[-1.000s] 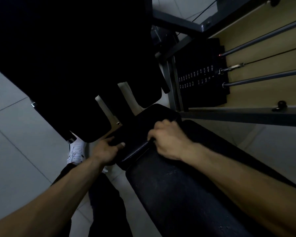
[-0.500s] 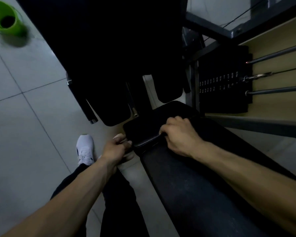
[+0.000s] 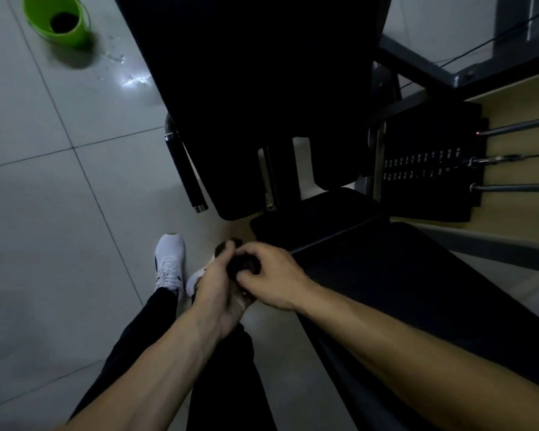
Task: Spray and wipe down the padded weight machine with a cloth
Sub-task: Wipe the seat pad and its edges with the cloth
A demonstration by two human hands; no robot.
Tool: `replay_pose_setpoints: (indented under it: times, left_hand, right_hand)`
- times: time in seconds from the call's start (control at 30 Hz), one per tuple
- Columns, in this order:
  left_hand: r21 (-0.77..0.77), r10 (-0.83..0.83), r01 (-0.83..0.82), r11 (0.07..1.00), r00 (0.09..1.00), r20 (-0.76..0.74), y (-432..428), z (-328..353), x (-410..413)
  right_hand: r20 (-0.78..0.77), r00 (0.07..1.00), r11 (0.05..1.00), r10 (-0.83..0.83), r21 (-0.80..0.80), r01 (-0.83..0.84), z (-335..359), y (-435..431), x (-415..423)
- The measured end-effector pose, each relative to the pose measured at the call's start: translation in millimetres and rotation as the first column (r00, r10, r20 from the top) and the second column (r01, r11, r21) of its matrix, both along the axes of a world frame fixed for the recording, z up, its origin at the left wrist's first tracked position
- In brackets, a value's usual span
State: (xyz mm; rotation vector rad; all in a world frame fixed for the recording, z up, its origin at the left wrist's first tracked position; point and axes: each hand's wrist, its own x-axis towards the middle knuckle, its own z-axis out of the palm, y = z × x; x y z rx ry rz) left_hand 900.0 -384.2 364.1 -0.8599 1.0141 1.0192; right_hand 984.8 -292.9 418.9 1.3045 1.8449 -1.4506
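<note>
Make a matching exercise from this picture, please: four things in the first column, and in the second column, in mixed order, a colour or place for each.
Column one
1. bucket
2. shoe
3. cloth
4. weight stack

Column two
A. white, on the floor
B. dark, gripped by the left hand and the right hand
C. green, at the upper left
D. black, at the right, with metal rods

Pairs: 1-C, 2-A, 3-B, 4-D
</note>
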Motion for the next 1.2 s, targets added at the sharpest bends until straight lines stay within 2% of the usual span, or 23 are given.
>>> replay_pose_setpoints:
  times: [0.07,0.1,0.13,0.17,0.2,0.23,0.27,0.33,0.4,0.53,0.67,0.83,0.9,0.97,1.07,1.2]
  left_hand:
    - [0.017,-0.030,0.031,0.999,0.997,-0.072,-5.5,-1.4,2.2]
    - [0.001,-0.052,0.052,0.999,0.991,-0.125,-8.9,-5.4,4.1]
    - [-0.032,-0.082,0.077,0.997,0.981,-0.179,-11.3,-9.2,5.5]
    - [-0.081,-0.130,0.114,0.990,0.964,-0.232,-11.8,-11.7,7.8]
    - [-0.126,-0.167,0.137,0.983,0.947,-0.273,-11.4,-12.3,11.0]
    - [-0.157,-0.209,0.167,0.973,0.928,-0.307,-11.5,-13.2,16.4]
    - [-0.161,-0.243,0.199,0.967,0.913,-0.327,-8.5,-10.3,22.4]
    - [-0.060,-0.233,0.226,0.972,0.927,-0.294,4.3,-2.2,38.3]
    - [0.043,-0.185,0.199,0.979,0.958,-0.219,20.4,-0.8,56.1]
    - [-0.013,-0.157,0.160,0.987,0.944,-0.291,37.1,-30.7,72.7]
    - [-0.138,-0.238,0.200,0.970,0.894,-0.380,53.8,-56.8,60.8]
    - [-0.226,-0.359,0.301,0.926,0.887,-0.290,81.0,-109.3,28.2]
    - [-0.248,-0.451,0.384,0.889,0.824,-0.342,85.2,-110.0,28.6]
    - [-0.256,-0.473,0.399,0.880,0.779,-0.411,72.7,-88.4,39.3]
    - [-0.226,-0.480,0.424,0.877,0.777,-0.407,54.6,-67.4,47.2]
    - [-0.297,-0.370,0.275,0.915,0.864,-0.341,91.0,-97.0,32.2]
  right_hand:
    - [-0.029,1.000,0.989,0.010,-0.146,-0.015,2.1,5.9,2.6]
    - [-0.027,0.999,0.992,0.019,-0.124,-0.022,1.4,13.4,8.9]
    - [0.003,0.997,0.997,0.076,-0.013,-0.076,-2.1,24.9,17.1]
    - [0.113,0.967,0.958,0.228,0.153,-0.244,-5.4,39.7,28.4]
    - [0.273,0.887,0.867,0.372,0.239,-0.437,-8.4,53.8,39.3]
    - [0.414,0.788,0.802,0.456,0.193,-0.565,-11.7,64.4,50.2]
    - [0.507,0.703,0.783,0.499,0.084,-0.616,-14.4,71.7,57.8]
    - [0.566,0.638,0.803,0.522,-0.073,-0.592,-23.3,73.4,66.6]
    - [0.568,0.635,0.800,0.523,-0.070,-0.596,-28.9,68.3,69.5]
    - [0.570,0.638,0.780,0.518,-0.008,-0.626,-31.6,65.2,71.5]
    - [0.559,0.648,0.768,0.517,0.031,-0.639,-34.9,63.6,74.6]
    - [0.552,0.658,0.777,0.513,0.027,-0.628,-35.6,62.8,74.2]
    - [0.550,0.664,0.780,0.506,0.036,-0.625,-35.6,63.4,74.4]
    - [0.545,0.666,0.782,0.509,0.029,-0.622,-34.8,63.0,74.7]
    - [0.538,0.668,0.781,0.515,0.026,-0.624,-33.7,63.3,72.2]
    - [0.523,0.680,0.779,0.514,0.048,-0.625,-36.2,64.0,74.7]
